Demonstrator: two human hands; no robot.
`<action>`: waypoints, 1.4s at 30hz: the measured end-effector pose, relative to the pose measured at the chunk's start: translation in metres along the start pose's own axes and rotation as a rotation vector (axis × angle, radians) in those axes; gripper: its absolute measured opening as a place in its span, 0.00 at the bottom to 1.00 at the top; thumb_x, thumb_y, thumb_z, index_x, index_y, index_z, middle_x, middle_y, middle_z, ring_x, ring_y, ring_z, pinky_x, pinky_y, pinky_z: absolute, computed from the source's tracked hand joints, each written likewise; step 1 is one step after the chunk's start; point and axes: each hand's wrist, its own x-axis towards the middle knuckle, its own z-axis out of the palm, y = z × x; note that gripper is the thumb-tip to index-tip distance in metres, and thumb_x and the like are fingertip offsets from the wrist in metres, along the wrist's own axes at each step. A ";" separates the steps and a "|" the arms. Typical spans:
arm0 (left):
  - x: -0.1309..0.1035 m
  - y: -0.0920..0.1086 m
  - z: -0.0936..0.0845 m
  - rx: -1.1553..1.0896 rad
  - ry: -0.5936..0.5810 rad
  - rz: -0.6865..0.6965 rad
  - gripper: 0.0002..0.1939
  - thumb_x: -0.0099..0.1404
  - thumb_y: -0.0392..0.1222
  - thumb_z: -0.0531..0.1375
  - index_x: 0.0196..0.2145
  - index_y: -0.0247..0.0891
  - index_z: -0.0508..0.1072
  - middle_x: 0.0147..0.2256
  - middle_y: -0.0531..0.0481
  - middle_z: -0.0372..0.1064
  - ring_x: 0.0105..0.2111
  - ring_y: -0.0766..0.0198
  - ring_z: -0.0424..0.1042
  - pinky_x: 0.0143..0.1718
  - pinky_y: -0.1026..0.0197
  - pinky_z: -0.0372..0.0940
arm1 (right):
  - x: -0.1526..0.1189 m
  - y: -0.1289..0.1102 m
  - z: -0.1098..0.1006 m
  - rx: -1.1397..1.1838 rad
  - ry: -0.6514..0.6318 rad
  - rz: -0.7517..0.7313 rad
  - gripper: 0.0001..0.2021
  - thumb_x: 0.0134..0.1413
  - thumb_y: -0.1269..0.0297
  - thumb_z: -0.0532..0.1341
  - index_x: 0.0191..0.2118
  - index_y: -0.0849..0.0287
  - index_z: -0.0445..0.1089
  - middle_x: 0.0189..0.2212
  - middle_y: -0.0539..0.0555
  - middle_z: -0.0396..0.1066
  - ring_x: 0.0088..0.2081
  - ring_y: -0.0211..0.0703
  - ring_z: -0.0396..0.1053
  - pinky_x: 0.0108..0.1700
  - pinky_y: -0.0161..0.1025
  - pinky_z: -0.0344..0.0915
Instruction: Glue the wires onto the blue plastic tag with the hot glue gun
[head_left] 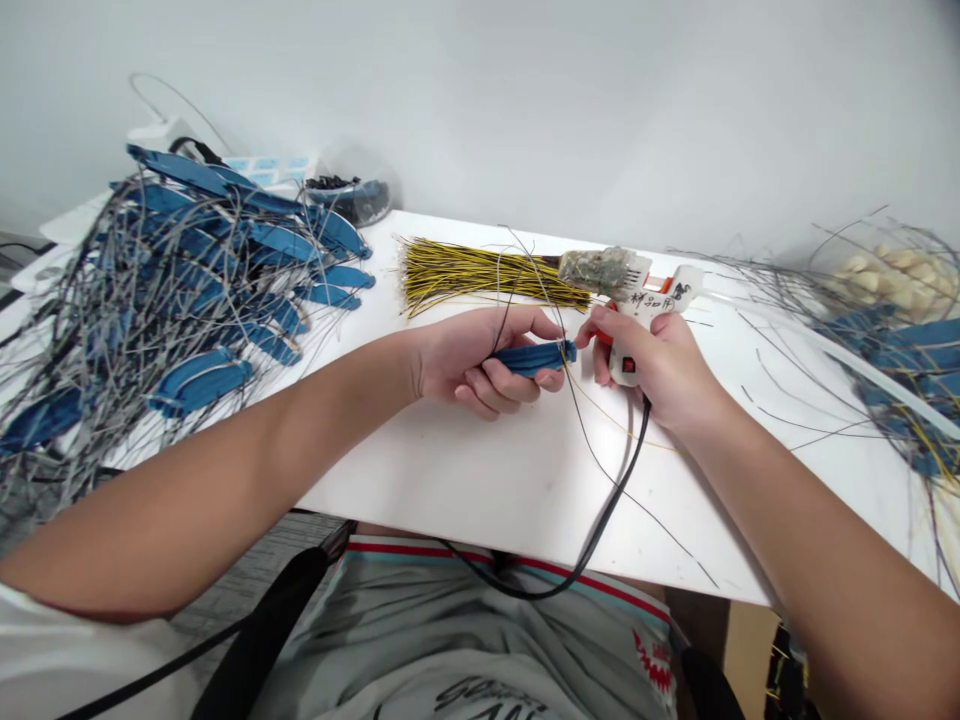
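My left hand (491, 370) is closed around a narrow blue piece (534, 357) with thin dark and yellow wires trailing from its right end. My right hand (660, 355) grips the handle of a white glue gun (637, 297) with a red trigger, dark handwriting on its body and a clear, crusty mass around its front. Its nozzle end points left, over the right end of a bundle of yellow and black wires (480, 278). The fingertips of my right hand are close to the blue piece's end; whether they touch it I cannot tell.
A tangled heap of blue pieces with grey wires (217, 250) covers the table's left side. Behind it stands a clear container (364, 200) with dark bits. More blue pieces (922, 365) and pale pieces (900, 275) lie at right. The gun's black cord (600, 530) loops over the front edge.
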 end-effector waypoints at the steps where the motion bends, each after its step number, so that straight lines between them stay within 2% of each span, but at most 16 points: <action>1: 0.000 0.000 0.001 0.000 0.007 0.001 0.23 0.67 0.59 0.55 0.26 0.36 0.70 0.14 0.60 0.39 0.12 0.72 0.32 0.06 0.69 0.46 | 0.000 0.000 0.000 0.000 0.001 0.005 0.17 0.67 0.51 0.65 0.31 0.59 0.77 0.16 0.52 0.68 0.18 0.37 0.60 0.23 0.37 0.53; 6: 0.000 0.000 0.001 0.002 0.001 0.023 0.23 0.67 0.58 0.53 0.26 0.37 0.71 0.14 0.59 0.40 0.12 0.71 0.32 0.05 0.68 0.46 | 0.001 0.001 -0.001 0.010 -0.007 0.002 0.17 0.67 0.52 0.65 0.32 0.59 0.77 0.16 0.51 0.68 0.18 0.37 0.60 0.22 0.37 0.54; 12: 0.001 0.000 -0.003 -0.012 0.026 0.021 0.21 0.67 0.59 0.56 0.28 0.38 0.70 0.13 0.59 0.43 0.11 0.69 0.34 0.04 0.66 0.47 | 0.002 0.002 0.000 0.055 0.008 -0.019 0.16 0.64 0.52 0.68 0.31 0.59 0.76 0.21 0.53 0.72 0.19 0.37 0.64 0.22 0.36 0.56; 18: 0.002 -0.001 -0.004 0.033 -0.030 0.041 0.21 0.66 0.59 0.57 0.27 0.38 0.69 0.13 0.60 0.41 0.11 0.71 0.34 0.05 0.68 0.48 | 0.002 0.001 0.001 0.042 -0.001 0.011 0.17 0.66 0.52 0.66 0.31 0.60 0.76 0.17 0.52 0.69 0.18 0.37 0.62 0.22 0.36 0.55; 26: -0.011 0.004 -0.002 0.033 0.150 0.228 0.19 0.66 0.57 0.58 0.27 0.39 0.67 0.17 0.61 0.37 0.14 0.72 0.33 0.07 0.70 0.49 | 0.001 0.001 -0.005 0.012 0.004 0.067 0.21 0.67 0.45 0.65 0.34 0.59 0.79 0.17 0.52 0.69 0.22 0.40 0.64 0.24 0.36 0.55; 32: -0.011 0.004 -0.002 0.058 0.144 0.274 0.19 0.67 0.57 0.56 0.27 0.40 0.67 0.17 0.61 0.37 0.14 0.71 0.33 0.08 0.69 0.48 | 0.001 0.000 -0.006 0.021 0.002 0.085 0.22 0.66 0.44 0.65 0.34 0.59 0.79 0.16 0.52 0.68 0.20 0.39 0.61 0.20 0.37 0.49; 34: -0.011 0.004 -0.003 0.055 0.153 0.299 0.19 0.68 0.56 0.55 0.28 0.39 0.67 0.17 0.61 0.38 0.14 0.71 0.34 0.09 0.69 0.49 | 0.002 0.001 -0.005 0.034 0.004 0.073 0.21 0.66 0.44 0.65 0.34 0.60 0.79 0.16 0.52 0.68 0.19 0.39 0.61 0.21 0.37 0.50; 36: -0.011 0.004 -0.004 0.032 0.189 0.356 0.18 0.69 0.55 0.55 0.28 0.39 0.67 0.18 0.61 0.38 0.13 0.71 0.36 0.09 0.69 0.50 | 0.002 0.004 -0.005 0.057 0.039 0.035 0.20 0.65 0.46 0.67 0.34 0.60 0.79 0.19 0.52 0.71 0.19 0.39 0.62 0.22 0.37 0.53; 39: -0.010 0.005 -0.008 -0.056 0.283 0.470 0.17 0.70 0.53 0.53 0.28 0.39 0.66 0.18 0.62 0.39 0.13 0.71 0.38 0.10 0.70 0.50 | 0.003 0.005 -0.005 0.090 0.116 -0.056 0.15 0.63 0.52 0.69 0.33 0.60 0.77 0.30 0.54 0.78 0.20 0.37 0.66 0.23 0.38 0.56; 42: -0.010 0.006 -0.011 -0.157 0.355 0.532 0.19 0.72 0.53 0.50 0.28 0.38 0.66 0.18 0.61 0.41 0.12 0.72 0.39 0.10 0.70 0.49 | 0.000 0.004 -0.005 0.091 0.122 -0.105 0.15 0.65 0.53 0.68 0.33 0.60 0.77 0.36 0.56 0.80 0.21 0.36 0.68 0.24 0.39 0.59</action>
